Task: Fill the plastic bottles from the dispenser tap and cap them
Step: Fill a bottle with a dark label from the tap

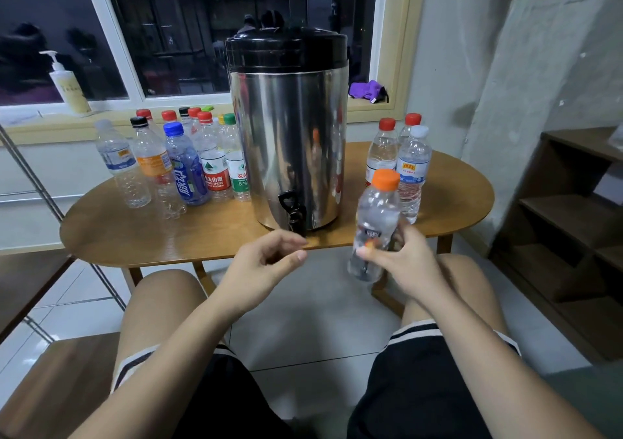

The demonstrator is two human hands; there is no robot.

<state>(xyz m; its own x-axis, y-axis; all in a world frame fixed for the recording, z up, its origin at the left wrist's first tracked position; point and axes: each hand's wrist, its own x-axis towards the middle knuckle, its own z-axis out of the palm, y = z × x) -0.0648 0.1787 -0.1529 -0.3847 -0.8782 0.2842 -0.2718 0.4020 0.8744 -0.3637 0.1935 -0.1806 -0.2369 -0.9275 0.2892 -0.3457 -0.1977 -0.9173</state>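
One clear ribbed bottle (375, 226), right hand (403, 263), cylindrical steel dispenser (290, 141)

A clear plastic bottle with an orange cap (375, 226) is held tilted slightly in front of the desk edge, capped, just right of the black dispenser tap (293, 210) low on the steel dispenser (290, 128). Three capped bottles (409, 162) stand right of the dispenser. A cluster of capped bottles (175, 165) stands upright to its left.
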